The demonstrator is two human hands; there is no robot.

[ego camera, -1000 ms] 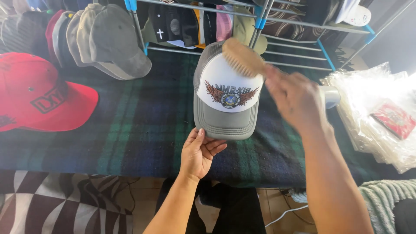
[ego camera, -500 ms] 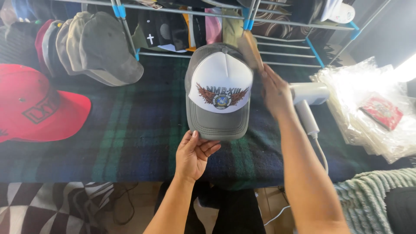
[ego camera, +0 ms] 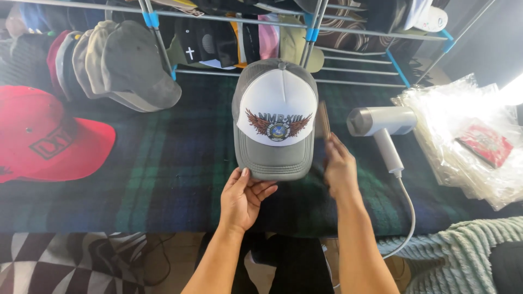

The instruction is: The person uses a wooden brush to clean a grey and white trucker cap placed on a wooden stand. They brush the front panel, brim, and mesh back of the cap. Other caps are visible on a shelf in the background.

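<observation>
A grey and white trucker cap (ego camera: 275,117) with a winged emblem on its front lies on the dark plaid cloth (ego camera: 163,179), brim toward me. My left hand (ego camera: 245,198) rests below the brim, fingertips touching its edge. My right hand (ego camera: 340,169) is beside the cap's right side and grips a wooden brush (ego camera: 323,121), seen edge-on and blurred, next to the cap's crown.
A white handheld steamer (ego camera: 381,128) with a cord lies right of the cap. Clear plastic bags (ego camera: 468,141) with a red item sit at far right. A red cap (ego camera: 46,136) and stacked caps (ego camera: 114,65) lie left. A metal rack (ego camera: 305,22) with caps stands behind.
My right hand has brought the brush down from above the cap's top to its right side. The left hand stays at the brim. The view has shifted slightly.
</observation>
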